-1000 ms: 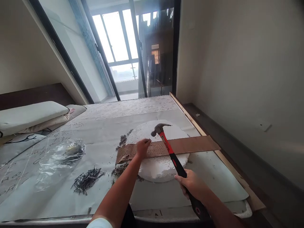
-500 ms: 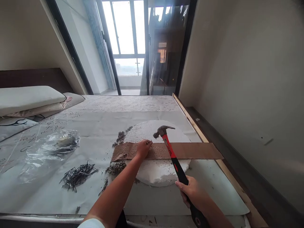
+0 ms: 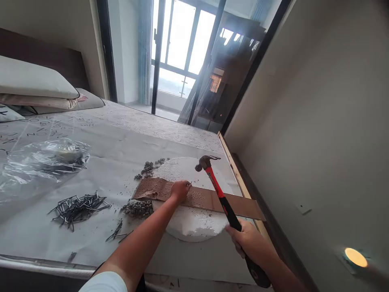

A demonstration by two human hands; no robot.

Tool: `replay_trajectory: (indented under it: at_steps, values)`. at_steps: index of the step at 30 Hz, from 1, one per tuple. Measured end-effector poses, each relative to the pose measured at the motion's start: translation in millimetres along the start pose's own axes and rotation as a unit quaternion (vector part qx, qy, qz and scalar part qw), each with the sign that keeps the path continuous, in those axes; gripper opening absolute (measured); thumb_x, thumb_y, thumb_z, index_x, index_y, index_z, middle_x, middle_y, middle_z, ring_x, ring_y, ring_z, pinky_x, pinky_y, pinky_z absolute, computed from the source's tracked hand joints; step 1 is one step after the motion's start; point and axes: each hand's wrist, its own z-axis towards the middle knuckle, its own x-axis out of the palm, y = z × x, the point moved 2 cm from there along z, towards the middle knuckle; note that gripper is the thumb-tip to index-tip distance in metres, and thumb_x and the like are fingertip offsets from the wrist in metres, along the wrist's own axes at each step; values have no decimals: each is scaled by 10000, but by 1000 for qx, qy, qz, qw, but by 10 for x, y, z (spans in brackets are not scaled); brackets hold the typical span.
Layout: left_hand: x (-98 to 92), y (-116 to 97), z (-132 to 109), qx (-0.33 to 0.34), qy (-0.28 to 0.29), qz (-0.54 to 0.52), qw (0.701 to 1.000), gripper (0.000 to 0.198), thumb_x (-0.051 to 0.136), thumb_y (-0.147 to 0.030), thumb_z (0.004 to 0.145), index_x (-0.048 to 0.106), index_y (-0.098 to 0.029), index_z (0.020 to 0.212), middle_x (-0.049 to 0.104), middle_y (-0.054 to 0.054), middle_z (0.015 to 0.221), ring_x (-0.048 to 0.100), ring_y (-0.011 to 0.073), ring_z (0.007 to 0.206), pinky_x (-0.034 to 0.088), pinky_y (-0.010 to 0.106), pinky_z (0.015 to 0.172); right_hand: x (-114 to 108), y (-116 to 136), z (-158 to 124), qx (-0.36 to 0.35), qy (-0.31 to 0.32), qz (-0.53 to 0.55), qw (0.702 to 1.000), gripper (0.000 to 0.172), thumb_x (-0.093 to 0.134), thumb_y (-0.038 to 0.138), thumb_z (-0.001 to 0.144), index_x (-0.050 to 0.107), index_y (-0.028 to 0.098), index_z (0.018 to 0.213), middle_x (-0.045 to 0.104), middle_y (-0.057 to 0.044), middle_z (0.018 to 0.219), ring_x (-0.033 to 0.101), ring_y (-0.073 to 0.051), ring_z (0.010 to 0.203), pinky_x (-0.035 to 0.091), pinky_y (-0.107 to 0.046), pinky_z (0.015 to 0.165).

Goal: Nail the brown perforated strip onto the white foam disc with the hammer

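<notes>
A flat brown strip point(image 3: 209, 199), peppered with small holes along its left half, lies across a round white slab point(image 3: 194, 223) on a bed covered by a pale sheet point(image 3: 185, 263). The person's 2 bare hands are in view. The left hand point(image 3: 180, 190) rests on the strip, fingers curled nearly closed, thumb and fingertip pinching a thin, dark nail point(image 3: 190, 183). The right hand point(image 3: 247, 240), on the near side of the strip, is wrapped around the handle of a red-and-black claw hammer point(image 3: 216, 182); the handle slants across the strip, and the head appears past its far edge. Grey crumbs point(image 3: 136, 208) lie in 2 heaps beside the strip's left end. Farther left of the strip are a tangled pile of nails point(image 3: 79, 209) and a clear plastic bag point(image 3: 45, 160).
</notes>
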Motion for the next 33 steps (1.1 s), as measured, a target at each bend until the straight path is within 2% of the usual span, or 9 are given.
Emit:
replay_trajectory:
  at_steps: [5,7,12,16,18,24,29,33]
  values:
    - [-3,16,-23,-1,11,-3,1000,268,483,-353,794,698,-225,892,689,67,937,597,190,878,381,251,733,139,-30,137,38,40,-10,998,250,500,380,708,309,227,654,279,115,383,281,-66,280,256,-218,314]
    - [-1,17,-27,-6,16,-3,1000,265,485,-349,793,697,-224,891,687,73,945,595,195,892,381,254,743,139,3,144,42,29,-17,999,242,491,366,709,303,227,650,294,111,388,290,-66,283,257,-217,313]
    - [15,20,-9,-3,9,11,1000,259,486,-347,794,695,-220,882,681,77,957,593,195,899,380,263,767,32,119,85,-5,-24,-6,1000,237,472,381,749,322,218,661,296,102,431,299,-56,327,270,-202,338]
    - [15,32,2,8,8,17,1000,251,490,-333,791,697,-209,862,686,80,917,600,191,859,382,257,731,134,8,124,24,4,-67,998,196,473,314,736,332,214,643,305,91,418,330,-69,313,259,-207,323]
    - [6,37,6,10,7,13,1000,253,491,-337,791,696,-206,861,688,74,908,602,185,842,381,249,708,182,-15,127,32,18,-64,997,176,467,303,732,338,213,653,298,92,414,326,-71,309,255,-207,321]
    - [-24,21,11,0,21,13,1000,279,475,-355,796,695,-207,879,693,51,919,605,160,821,378,224,660,97,99,69,-38,-27,-46,998,229,464,398,771,366,207,692,307,82,470,332,-71,379,279,-212,391]
    - [-24,13,-5,10,12,27,1000,264,487,-343,786,699,-208,866,696,53,906,605,171,815,378,237,662,182,-27,151,19,-1,-92,996,160,461,271,747,356,206,645,318,76,449,316,-71,364,249,-216,382]
    - [-11,20,-3,11,11,38,999,273,474,-351,795,695,-213,876,691,55,930,601,180,839,377,243,669,122,24,110,-11,-37,-81,996,154,464,314,750,397,201,670,354,64,460,348,-85,384,267,-221,396]
